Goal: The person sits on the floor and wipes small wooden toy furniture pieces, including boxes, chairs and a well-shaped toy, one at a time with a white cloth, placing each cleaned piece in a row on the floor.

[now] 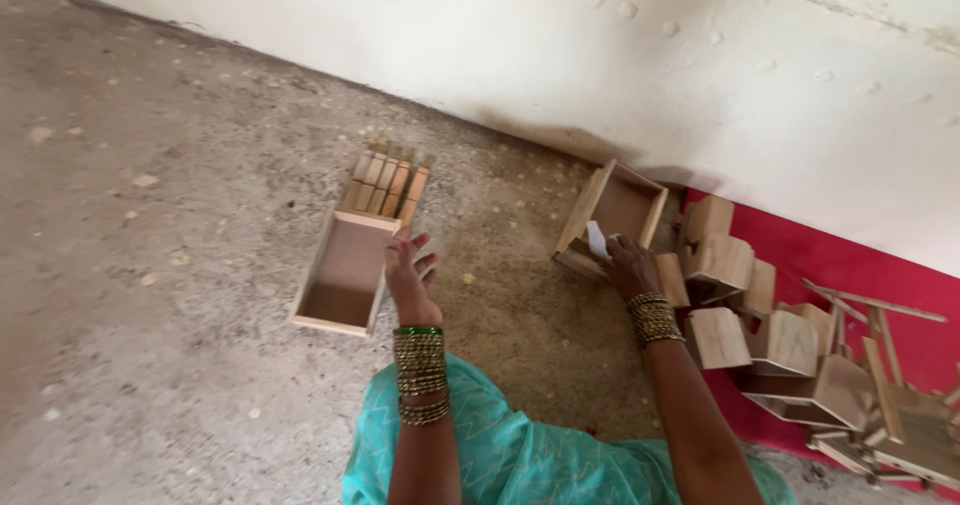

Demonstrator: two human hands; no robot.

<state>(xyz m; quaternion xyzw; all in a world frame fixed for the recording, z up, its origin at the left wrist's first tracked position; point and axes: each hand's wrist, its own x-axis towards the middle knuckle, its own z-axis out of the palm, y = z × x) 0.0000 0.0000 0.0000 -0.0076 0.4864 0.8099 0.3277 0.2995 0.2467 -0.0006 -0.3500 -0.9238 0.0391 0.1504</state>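
Observation:
My left hand (410, 273) hovers with fingers spread beside the right edge of a shallow open wooden box (343, 273) lying flat on the concrete floor; it holds nothing. Several small wooden blocks (385, 185) stand in rows just beyond that box. My right hand (628, 265) rests on the lower edge of a second open wooden box (615, 210) tipped on its side near the wall, with a small white piece (597, 238) at the fingertips. Whether the fingers grip the piece or the box I cannot tell. Both wrists wear stacked bangles.
A heap of wooden boxes and parts (790, 350) lies on a red mat (860, 270) at the right. Thin wooden sticks (880, 307) rest across the heap. A white wall (600, 55) runs along the far side. My teal garment (520, 455) fills the bottom.

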